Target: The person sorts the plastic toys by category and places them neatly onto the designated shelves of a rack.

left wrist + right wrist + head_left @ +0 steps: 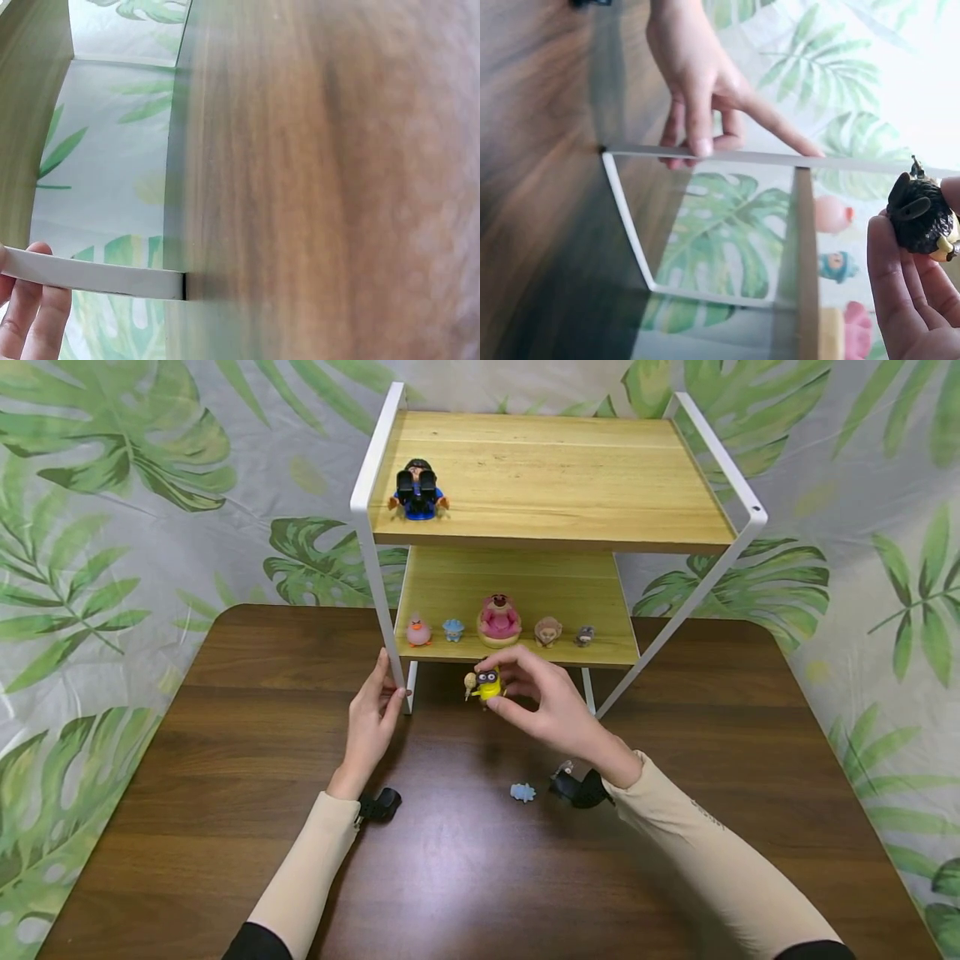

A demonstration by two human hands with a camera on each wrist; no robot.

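Yellow figurine (489, 687), before the lower board (517, 570) of the shelf unit (555, 477), pinched between the thumb and fingers of your right hand (551, 706). Your left hand (371, 718) grips the shelf unit's front left leg (381, 597), thumb and fingers narrowed about it. Along the shelf unit's lower board, left to right: pink bird (418, 632), small blue figure (453, 629), pink bear (500, 622), tan figure (547, 631), grey figure (584, 636); at its top left, blue-clad figure (417, 512); in front, on the table (450, 877), pale blue piece (522, 792)
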